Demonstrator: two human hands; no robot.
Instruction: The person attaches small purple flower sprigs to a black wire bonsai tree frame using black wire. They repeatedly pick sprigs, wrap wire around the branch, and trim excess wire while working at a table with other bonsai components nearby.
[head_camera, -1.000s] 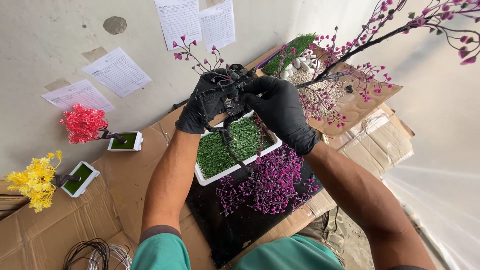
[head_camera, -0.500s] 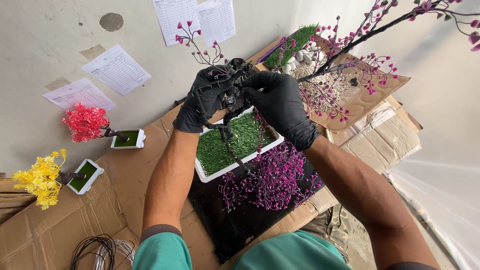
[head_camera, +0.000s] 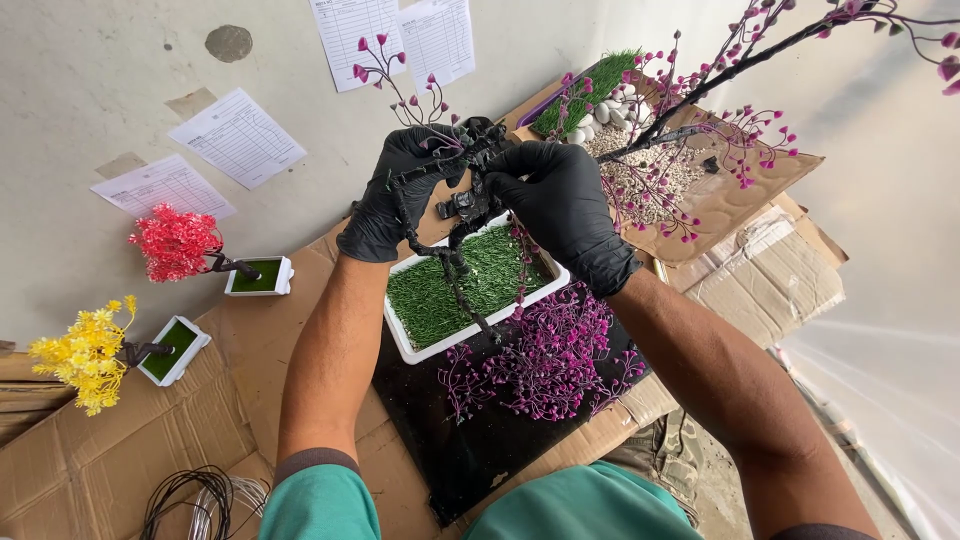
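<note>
Left hand: black-gloved left hand (head_camera: 400, 195) is clenched around the upper part of the black twisted-wire tree trunk (head_camera: 455, 262), near the point where a thin branch with pink buds (head_camera: 392, 75) rises from it.
Right hand: black-gloved right hand (head_camera: 562, 205) pinches the same trunk top from the opposite side, fingertips touching the wire just beside the left hand.
Change: compared with the frames from one second and half a second ago, both hands remain at the trunk top; the budded branch stands slightly more upright, and the grip has not let go.
Meaning: judged from this, the branch is being bound or shaped onto the trunk, and the joint is not yet finished.
Trunk location: its base stands in the white rectangular tray of green artificial grass (head_camera: 440, 300), upright but bent.
Below tray: loose purple flower sprigs (head_camera: 545, 355) lie on a black sheet (head_camera: 470, 440).
Worktop: flattened brown cardboard (head_camera: 110, 465) carries everything.
Left side: small red flower tree in white pot (head_camera: 180, 245); small yellow flower tree in white pot (head_camera: 90, 355).
Far right: cardboard tray of white pebbles (head_camera: 650, 175).
</note>
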